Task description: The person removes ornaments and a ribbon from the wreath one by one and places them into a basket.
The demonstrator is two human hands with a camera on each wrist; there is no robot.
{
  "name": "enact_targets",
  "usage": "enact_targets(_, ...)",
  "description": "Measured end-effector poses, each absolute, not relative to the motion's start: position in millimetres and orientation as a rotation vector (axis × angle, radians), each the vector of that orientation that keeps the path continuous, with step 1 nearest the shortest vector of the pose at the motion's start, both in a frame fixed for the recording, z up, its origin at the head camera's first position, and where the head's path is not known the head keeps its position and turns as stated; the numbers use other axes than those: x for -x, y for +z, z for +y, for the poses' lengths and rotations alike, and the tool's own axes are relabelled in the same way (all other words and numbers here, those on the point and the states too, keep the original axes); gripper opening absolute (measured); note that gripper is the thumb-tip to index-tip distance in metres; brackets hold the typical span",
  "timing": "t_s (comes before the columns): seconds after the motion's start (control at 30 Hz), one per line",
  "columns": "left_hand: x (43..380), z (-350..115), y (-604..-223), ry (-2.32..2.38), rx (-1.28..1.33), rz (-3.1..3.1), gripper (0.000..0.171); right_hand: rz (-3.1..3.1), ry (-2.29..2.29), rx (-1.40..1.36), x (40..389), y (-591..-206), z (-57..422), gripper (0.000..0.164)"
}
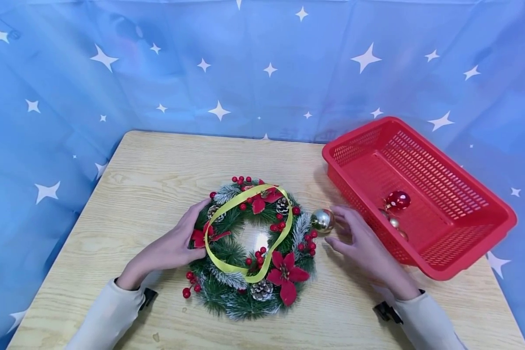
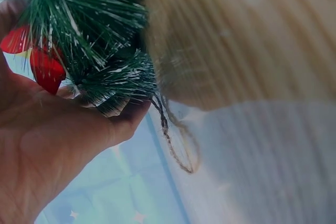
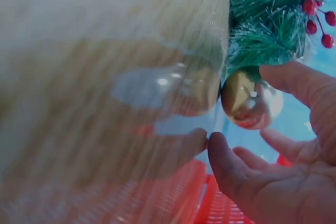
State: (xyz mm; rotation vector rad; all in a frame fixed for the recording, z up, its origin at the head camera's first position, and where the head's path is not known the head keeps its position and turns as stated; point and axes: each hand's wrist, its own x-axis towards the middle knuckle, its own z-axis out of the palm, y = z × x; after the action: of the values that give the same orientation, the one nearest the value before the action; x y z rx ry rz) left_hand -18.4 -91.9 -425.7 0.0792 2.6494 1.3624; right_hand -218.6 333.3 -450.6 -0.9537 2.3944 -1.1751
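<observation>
A green Christmas wreath (image 1: pixel 240 301) with red poinsettias, red berries and pinecones lies on the table. My left hand (image 1: pixel 175 245) grips its left side; in the left wrist view the fingers curl round the green sprigs (image 2: pixel 113 80), and a loop of brown twine (image 2: pixel 170 142) hangs beside them. A yellow ribbon (image 1: pixel 234 199) lies looped over the wreath. At the wreath's right side a shiny gold bauble (image 1: pixel 323 220) rests on the table. My right hand (image 1: pixel 365 243) is around the bauble's right side, its fingers spread and loosely bent, not closed round it.
A red plastic basket (image 1: pixel 354 187) with slotted walls stands to the right, close beside my right hand. Inside lie a red bauble (image 1: pixel 398 200) and some small gold ones (image 1: pixel 394 222). A blue curtain (image 1: pixel 245 58) with white stars hangs behind the wooden table (image 1: pixel 127 194).
</observation>
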Motion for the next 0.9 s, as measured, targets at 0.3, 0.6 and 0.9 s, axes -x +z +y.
enact_targets(0.3, 21.0, -94.8, -427.9, 1.395, -0.085, 2.619, 0.113, 2.412, -1.134, 1.099, 224.3, -451.8, 326.1, 0.068)
enact_targets(0.6, 26.2, -94.7, -426.8, 1.401, -0.107, 2.618, 0.108, 2.468, -1.111, 1.008, 221.4, -448.6, 323.7, 0.064)
enact_targets(0.9, 20.3, -89.5, -424.5, 1.348, -0.11, 2.748, 0.104, 2.49, -1.215, 0.968, 213.8, -441.4, 327.1, 0.061)
